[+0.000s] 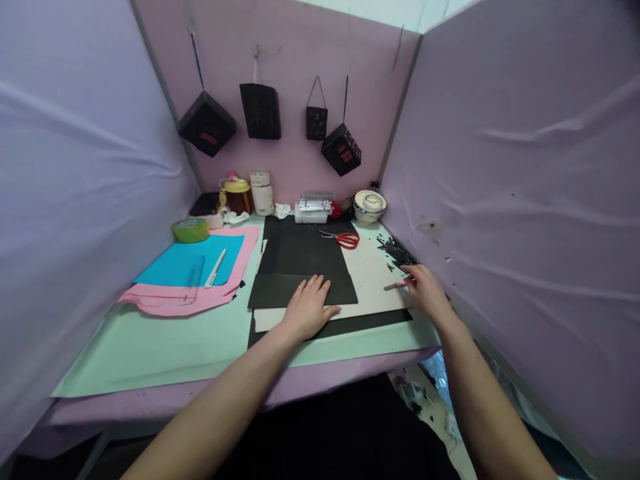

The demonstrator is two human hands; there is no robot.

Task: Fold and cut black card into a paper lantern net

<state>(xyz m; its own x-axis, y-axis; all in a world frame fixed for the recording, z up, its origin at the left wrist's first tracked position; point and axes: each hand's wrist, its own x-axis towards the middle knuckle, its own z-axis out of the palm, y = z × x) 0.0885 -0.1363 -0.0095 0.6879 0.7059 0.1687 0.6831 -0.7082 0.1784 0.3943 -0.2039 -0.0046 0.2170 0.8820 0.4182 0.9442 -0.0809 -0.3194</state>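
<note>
Black card [300, 252]: it lies straight ahead at your 12 o'clock, matte and very dark, with straight edges; a line crosses it near your hand, and the band at its 6 o'clock end is slightly wider. You cannot tell fold from second sheet.
Pale board [371, 270]: under the card, showing at its 3 and 6 o'clock.
Left hand [309, 308]: yours is flat on the card's 6 o'clock part, fingers spread apart, gripping nothing.
Right hand [425, 288]: at the card's 4 o'clock, touching the pink cutter [395, 285]; whether your fingers clamp its handle, I cannot tell.
Red-handled scissors [347, 240]: at the card's 1 o'clock.
Black scraps [397, 252]: heaped at your right hand's 11 o'clock.
</note>
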